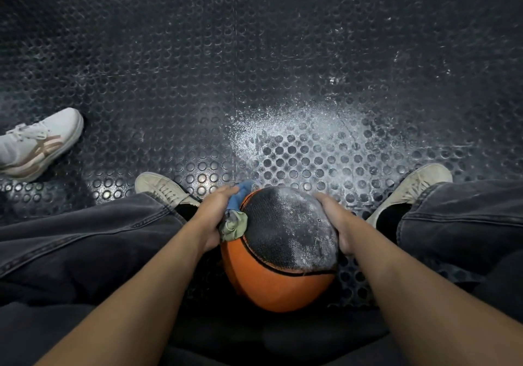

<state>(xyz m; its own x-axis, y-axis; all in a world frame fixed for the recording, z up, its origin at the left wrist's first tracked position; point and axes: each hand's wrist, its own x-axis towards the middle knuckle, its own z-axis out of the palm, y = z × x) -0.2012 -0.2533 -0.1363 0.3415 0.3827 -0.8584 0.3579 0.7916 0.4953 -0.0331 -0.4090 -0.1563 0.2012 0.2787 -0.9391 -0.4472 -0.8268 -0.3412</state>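
An orange and black basketball [271, 275] sits between my legs, its black panel dusted with white powder. My left hand [213, 213] grips a crumpled blue and green cloth [235, 218] and presses it against the ball's upper left side. My right hand [335, 218] is cupped over the ball's right side and steadies it.
The floor is black studded rubber matting [198, 82], with a patch of white powder [311, 139] just ahead of the ball. My two beige shoes [161, 188] [416, 187] flank the ball. Another person's white sneaker [36, 145] stands at the left edge.
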